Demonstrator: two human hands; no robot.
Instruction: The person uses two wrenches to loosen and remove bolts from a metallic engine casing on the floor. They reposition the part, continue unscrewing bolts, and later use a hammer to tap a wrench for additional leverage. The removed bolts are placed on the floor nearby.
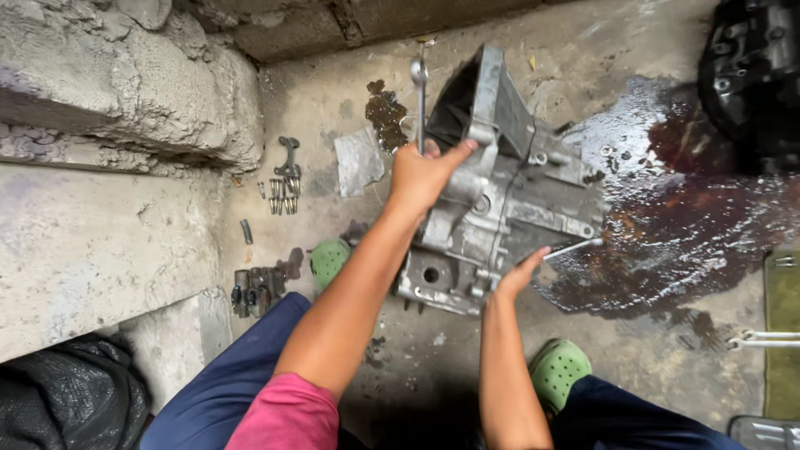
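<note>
1. Person's squatting on the concrete floor (pixel 467 367), green clogs on, one shoe (pixel 560 369) by the right knee and the other (pixel 330 261) poking out past the left arm.
2. Right in front of them sits a big grey metal gearbox housing (pixel 500 208), lying on the floor, wide end pointing away from them.
3. Left hand (pixel 423 173) is closed around a long metal wrench (pixel 420 100) that stands nearly upright, its round end up top, thumb stuck out and resting on the housing's upper edge.
4. Right hand (pixel 523 273) is on the near right side of the housing, fingers curled on a thin metal rod (pixel 575 248) that pokes out to the right. Can't tell how firm that grip is, the fingers are mostly hidden.
5. A big dark oil puddle (pixel 667 217) spreads over the floor just right of the housing, touching its edge.
6. Off to the left near the broken wall there's a neat row of bolts (pixel 282 198) with a small metal bracket (pixel 289 157) above them, plus a flat grey plate (pixel 358 160) closer to the housing.
7. More small dark parts (pixel 254 287) lie by the left knee.
8. Top right corner shows another black engine part (pixel 750 75), well apart from the hands.
9. Two shiny spanners (pixel 762 339) lie at the right edge.
</note>
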